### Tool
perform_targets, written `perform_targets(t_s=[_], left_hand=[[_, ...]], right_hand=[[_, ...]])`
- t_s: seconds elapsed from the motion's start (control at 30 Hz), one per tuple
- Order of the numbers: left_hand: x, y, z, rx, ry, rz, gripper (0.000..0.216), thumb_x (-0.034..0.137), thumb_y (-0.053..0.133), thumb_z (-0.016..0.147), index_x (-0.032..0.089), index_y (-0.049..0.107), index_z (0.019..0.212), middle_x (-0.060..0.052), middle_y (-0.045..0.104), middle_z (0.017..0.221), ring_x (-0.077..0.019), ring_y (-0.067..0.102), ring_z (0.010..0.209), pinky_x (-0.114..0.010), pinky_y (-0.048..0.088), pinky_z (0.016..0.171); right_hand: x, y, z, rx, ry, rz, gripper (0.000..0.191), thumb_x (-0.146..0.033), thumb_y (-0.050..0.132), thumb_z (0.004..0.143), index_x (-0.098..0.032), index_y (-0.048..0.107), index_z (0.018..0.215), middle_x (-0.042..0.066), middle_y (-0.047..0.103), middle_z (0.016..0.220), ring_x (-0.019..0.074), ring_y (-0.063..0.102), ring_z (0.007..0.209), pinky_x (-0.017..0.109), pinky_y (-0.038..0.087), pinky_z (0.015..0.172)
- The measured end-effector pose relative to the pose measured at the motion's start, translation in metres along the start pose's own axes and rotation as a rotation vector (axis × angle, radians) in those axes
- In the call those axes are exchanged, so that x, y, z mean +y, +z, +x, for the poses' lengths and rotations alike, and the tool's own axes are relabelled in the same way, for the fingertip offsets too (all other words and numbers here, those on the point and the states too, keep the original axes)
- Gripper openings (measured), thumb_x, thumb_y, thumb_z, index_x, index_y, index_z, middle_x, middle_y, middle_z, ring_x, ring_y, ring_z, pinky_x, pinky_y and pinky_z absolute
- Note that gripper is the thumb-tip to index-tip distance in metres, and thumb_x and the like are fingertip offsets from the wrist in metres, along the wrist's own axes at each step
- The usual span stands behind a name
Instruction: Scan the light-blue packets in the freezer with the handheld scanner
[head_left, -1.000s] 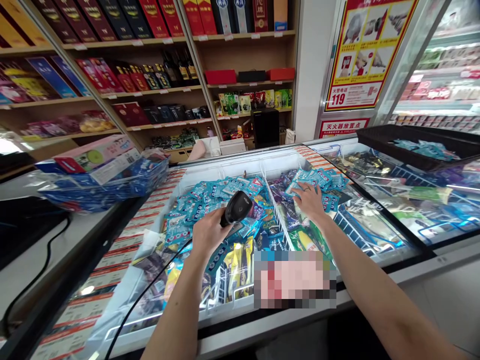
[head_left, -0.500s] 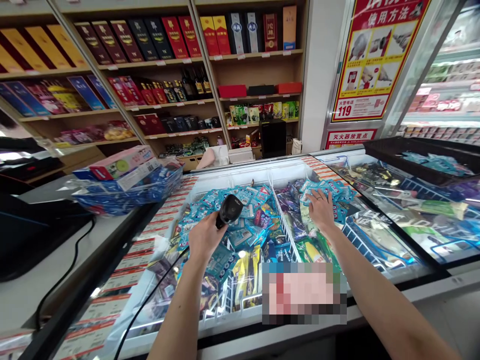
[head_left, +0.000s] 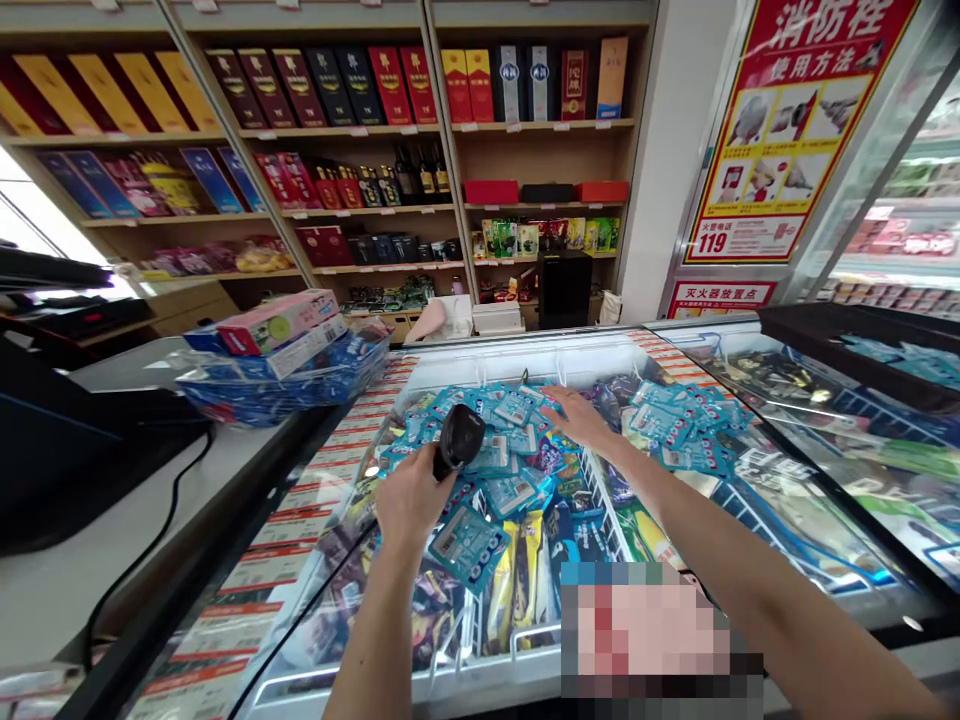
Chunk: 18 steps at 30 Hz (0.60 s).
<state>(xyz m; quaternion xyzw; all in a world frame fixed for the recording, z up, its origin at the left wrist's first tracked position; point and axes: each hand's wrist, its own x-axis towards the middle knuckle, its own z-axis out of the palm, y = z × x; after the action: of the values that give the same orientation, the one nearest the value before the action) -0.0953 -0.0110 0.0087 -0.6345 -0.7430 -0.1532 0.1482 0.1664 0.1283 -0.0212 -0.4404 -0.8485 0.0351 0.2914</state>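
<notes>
My left hand [head_left: 411,492] is wrapped round the handle of a black barcode scanner [head_left: 460,438], whose cable trails down to the left. Under the scanner lies a heap of blue ice-cream packets [head_left: 495,455] with white labels, in a wire basket of the chest freezer. My right hand [head_left: 576,412] reaches to the right edge of this heap, fingers stretched out by the packets. Whether its fingertips touch one is hard to make out. A second pile of the blue packets [head_left: 679,425] lies to the right, past the white wire divider [head_left: 604,500].
Boxed ice creams [head_left: 281,335] and blue bags stand on the counter at left. A black tray [head_left: 862,350] with more blue packets rests on the freezer at right. Yellow-wrapped ice creams [head_left: 517,570] fill the front basket. Shelves [head_left: 540,125] of boxes stand behind.
My right hand has moved left, from the right pile of blue packets to the heap in the left basket. The scanner stays in my left hand over the heap. The view has shifted slightly.
</notes>
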Motion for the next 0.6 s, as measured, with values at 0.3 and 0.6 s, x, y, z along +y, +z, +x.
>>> perform_targets(t_s=[0.3,0.6], left_hand=[[0.002,-0.005,-0.001,-0.01,0.022,-0.001,0.03,0.04,0.043,0.079,0.023,0.054,0.101,-0.006,0.065,0.093,-0.023,0.06,0.082,-0.028,0.035,0.055],[0.006,0.0,-0.003,-0.032,0.089,-0.014,0.034,0.038,0.045,0.078,0.024,0.052,0.107,-0.005,0.064,0.098,-0.0229,0.059,0.087,-0.028,0.037,0.06]], right_hand=[[-0.032,0.054,0.082,-0.279,0.032,0.071,0.061,-0.063,0.014,0.085,-0.033,0.028,0.137,0.0,0.027,0.144,0.0273,0.019,0.133,0.051,0.016,0.105],[-0.038,0.045,0.035,-0.169,0.084,-0.071,0.061,-0.065,0.019,0.083,-0.03,0.047,0.125,0.006,0.047,0.13,0.03,0.037,0.121,0.058,0.019,0.1]])
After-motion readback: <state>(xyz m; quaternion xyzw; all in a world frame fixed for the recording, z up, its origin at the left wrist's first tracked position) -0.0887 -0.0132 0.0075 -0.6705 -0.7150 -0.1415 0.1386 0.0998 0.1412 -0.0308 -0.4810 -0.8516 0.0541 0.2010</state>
